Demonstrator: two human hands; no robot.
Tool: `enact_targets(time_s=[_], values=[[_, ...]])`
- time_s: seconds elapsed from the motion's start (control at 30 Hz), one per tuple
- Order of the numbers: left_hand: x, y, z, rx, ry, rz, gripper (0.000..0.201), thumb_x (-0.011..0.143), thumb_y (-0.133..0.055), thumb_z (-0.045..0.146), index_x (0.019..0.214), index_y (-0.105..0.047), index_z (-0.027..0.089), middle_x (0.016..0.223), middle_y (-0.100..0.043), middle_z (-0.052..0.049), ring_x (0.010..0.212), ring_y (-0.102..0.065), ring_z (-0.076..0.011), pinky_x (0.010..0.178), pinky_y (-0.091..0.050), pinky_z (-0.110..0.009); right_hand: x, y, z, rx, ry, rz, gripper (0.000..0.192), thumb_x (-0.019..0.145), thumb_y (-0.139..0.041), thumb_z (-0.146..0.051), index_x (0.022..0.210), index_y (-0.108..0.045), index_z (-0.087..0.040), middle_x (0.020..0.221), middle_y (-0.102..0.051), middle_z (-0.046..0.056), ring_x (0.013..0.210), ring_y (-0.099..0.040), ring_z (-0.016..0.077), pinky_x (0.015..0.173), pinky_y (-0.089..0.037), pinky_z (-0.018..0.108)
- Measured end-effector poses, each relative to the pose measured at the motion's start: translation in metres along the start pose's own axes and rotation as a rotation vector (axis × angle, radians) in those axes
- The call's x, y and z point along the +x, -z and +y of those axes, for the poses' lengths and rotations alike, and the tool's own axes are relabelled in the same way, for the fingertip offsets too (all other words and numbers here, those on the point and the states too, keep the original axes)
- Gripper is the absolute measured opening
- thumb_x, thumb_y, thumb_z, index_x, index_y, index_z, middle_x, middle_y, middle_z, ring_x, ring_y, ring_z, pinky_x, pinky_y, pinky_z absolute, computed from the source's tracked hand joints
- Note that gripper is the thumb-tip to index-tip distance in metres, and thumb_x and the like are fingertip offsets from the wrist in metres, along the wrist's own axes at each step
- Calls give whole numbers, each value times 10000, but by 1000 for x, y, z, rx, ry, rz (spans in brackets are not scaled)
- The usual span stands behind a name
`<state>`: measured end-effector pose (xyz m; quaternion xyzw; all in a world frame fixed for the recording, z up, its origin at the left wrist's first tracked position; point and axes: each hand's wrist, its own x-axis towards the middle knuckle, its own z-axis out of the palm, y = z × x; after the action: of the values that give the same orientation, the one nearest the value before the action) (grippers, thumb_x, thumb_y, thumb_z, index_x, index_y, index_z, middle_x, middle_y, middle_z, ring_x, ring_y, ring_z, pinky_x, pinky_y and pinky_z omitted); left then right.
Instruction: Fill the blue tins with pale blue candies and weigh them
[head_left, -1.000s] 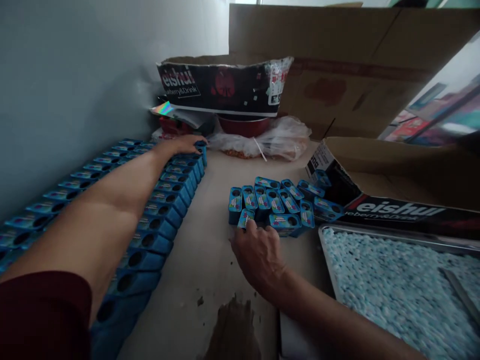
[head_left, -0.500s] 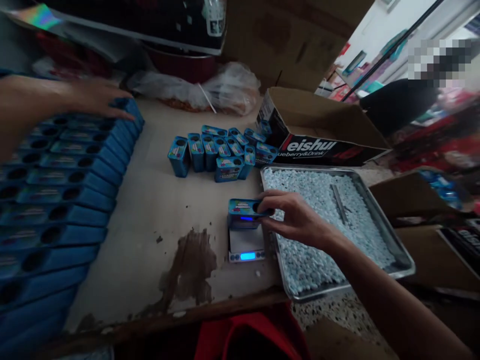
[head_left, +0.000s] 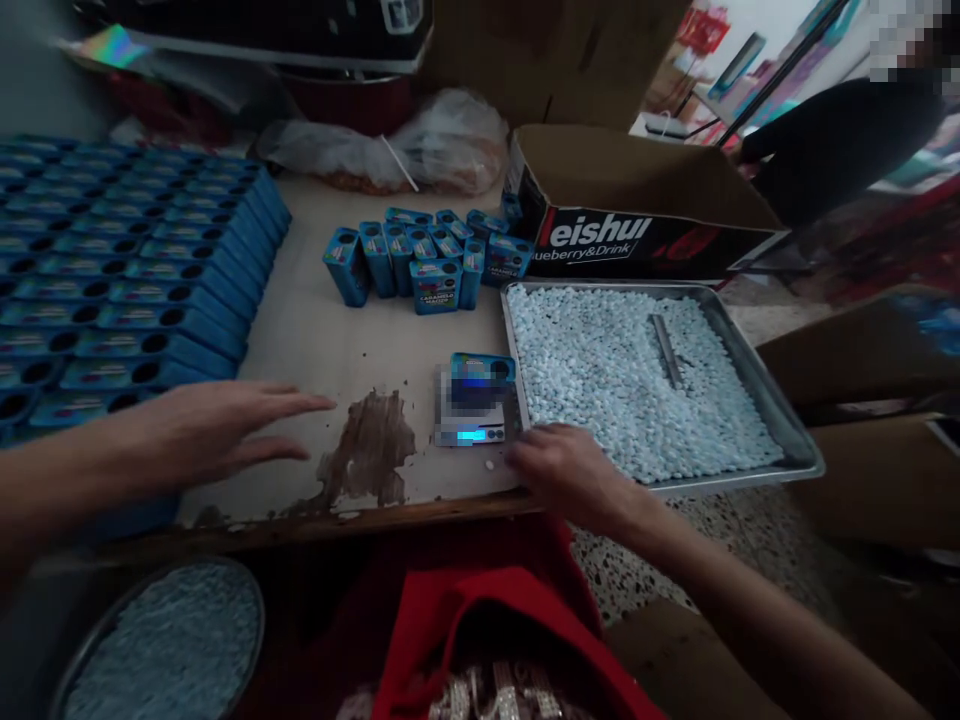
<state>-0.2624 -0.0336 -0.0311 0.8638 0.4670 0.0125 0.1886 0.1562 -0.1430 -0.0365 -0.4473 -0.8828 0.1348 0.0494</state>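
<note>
My left hand [head_left: 240, 425] is held over the table's left side, fingers stretched out and apart, holding nothing. My right hand [head_left: 566, 470] is by the near left corner of the metal tray [head_left: 802, 462], its fingers curled and slightly blurred; whatever may be in them is hidden. A blue tin [head_left: 484, 367] rests on a small digital scale [head_left: 470, 425] with a lit display, apart from both hands. One small pale piece [head_left: 490, 464] lies on the table in front of the scale. Pale blue and white pellets [head_left: 600, 390] fill the tray, with a metal strip [head_left: 666, 350] on them.
Rows of blue tins [head_left: 135, 270] cover the table's left side. Several more tins [head_left: 435, 285] stand at the middle back, beside an open cardboard box [head_left: 600, 235]. A round bowl [head_left: 259, 620] of pellets sits below the table edge. A person [head_left: 840, 150] is at the far right.
My right hand has let go of the tin on the scale and moved down toward me. My left hand has come off the tin rows toward the near table edge. The view has shifted.
</note>
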Motion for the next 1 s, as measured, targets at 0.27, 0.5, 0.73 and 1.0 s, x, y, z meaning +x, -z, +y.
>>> enact_targets(time_s=[0.27,0.5,0.73,1.0], values=[[10,-25,57,-24,-130,-61,441,1013,-534,523,1400,-638,336,1239,-720,-38,1081,-703,-270,910,-534,-344,13,-57,-27,-241,69,-137,158,957,-559,-66,1004,-701,-115,1009,-706,134,911,-609,244,755,-483,369],[5,-30,42,-21,-97,-20,529,986,-529,602,1430,-619,329,1286,-716,-85,1107,-701,-293,935,-551,-377,-7,-21,-8,-163,13,54,172,958,-565,-89,960,-714,-174,998,-703,85,854,-609,201,756,-487,333],[28,-26,54,-18,-143,-32,499,1007,-504,569,1417,-635,317,1281,-720,-68,1095,-703,-273,947,-546,-367,-45,14,73,-302,-498,144,331,944,-648,-269,1265,-681,-195,1138,-718,121,1014,-654,295,790,-509,390],[53,-21,89,-6,-104,164,486,999,-542,495,1405,-638,246,1338,-693,-87,1203,-664,-283,1058,-506,-396,-5,3,78,-100,-432,-99,242,877,-628,-210,1114,-670,-194,928,-713,68,767,-630,195,649,-396,288]])
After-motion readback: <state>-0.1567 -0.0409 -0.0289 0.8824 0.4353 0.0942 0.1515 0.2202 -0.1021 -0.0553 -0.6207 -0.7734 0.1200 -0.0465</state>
